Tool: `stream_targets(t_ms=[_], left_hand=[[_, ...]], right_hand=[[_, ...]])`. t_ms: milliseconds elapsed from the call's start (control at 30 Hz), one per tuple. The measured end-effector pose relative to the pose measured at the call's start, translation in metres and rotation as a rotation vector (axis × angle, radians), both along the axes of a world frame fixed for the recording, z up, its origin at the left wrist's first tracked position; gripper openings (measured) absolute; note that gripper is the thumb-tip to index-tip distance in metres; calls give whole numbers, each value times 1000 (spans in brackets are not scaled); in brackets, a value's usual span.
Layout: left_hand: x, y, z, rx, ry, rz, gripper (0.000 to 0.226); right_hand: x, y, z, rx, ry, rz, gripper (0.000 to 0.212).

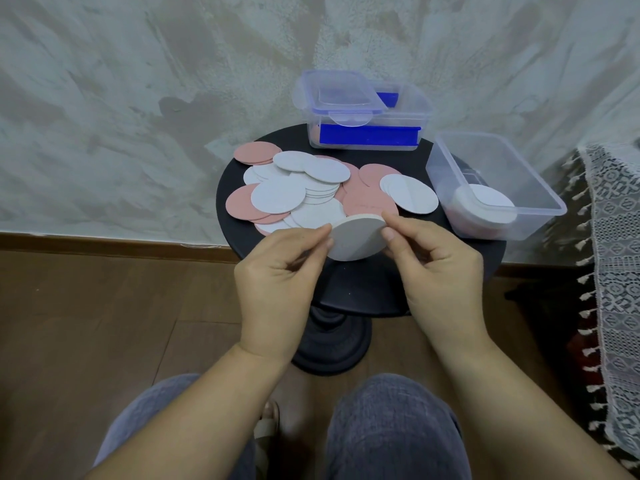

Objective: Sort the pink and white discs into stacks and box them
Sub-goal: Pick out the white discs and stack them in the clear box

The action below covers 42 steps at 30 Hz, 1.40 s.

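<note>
Both hands pinch a white disc stack over the counter.
Left hand (280, 268) and right hand (438, 261) grip white disc stack (356, 239) edges; counter (363, 289) holds loose discs (304, 188) at 12 o'clock; no legible writing.

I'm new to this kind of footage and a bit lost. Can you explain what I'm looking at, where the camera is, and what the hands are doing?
There is no machine here: one camera sits on a person's head, looking down at their own two bare hands and lap. The left hand and right hand together hold a small stack of white discs by its edges. Below is a round black table strewn with loose pink discs and white discs. On its right edge sits an open clear box with some discs already inside. At the back is a second clear box with its lid lying loosely on top.
</note>
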<state>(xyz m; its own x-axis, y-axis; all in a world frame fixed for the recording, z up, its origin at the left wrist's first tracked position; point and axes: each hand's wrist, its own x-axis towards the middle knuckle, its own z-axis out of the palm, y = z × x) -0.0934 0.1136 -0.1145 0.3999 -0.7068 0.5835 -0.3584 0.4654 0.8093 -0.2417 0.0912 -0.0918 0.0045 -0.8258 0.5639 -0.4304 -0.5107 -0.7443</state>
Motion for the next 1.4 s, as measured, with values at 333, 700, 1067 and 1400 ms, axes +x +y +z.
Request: stream_targets(t_ms=[333,700,1067,1400], left_hand=[[1,3,2,42,-39,-23,29],[-10,3,6,51,-12,-25,30],[-64,-35,67,294,-111,-388,28],[-97,-95,72,90,-841,-447,17]], right_hand=[[-2,0,-2,-61,16,-12,28],[-9,1,-3,86,-132,-11,18],[-90,-16,63,206,-234,-72,21],[-164,-82,99,558,-184,-129,13]])
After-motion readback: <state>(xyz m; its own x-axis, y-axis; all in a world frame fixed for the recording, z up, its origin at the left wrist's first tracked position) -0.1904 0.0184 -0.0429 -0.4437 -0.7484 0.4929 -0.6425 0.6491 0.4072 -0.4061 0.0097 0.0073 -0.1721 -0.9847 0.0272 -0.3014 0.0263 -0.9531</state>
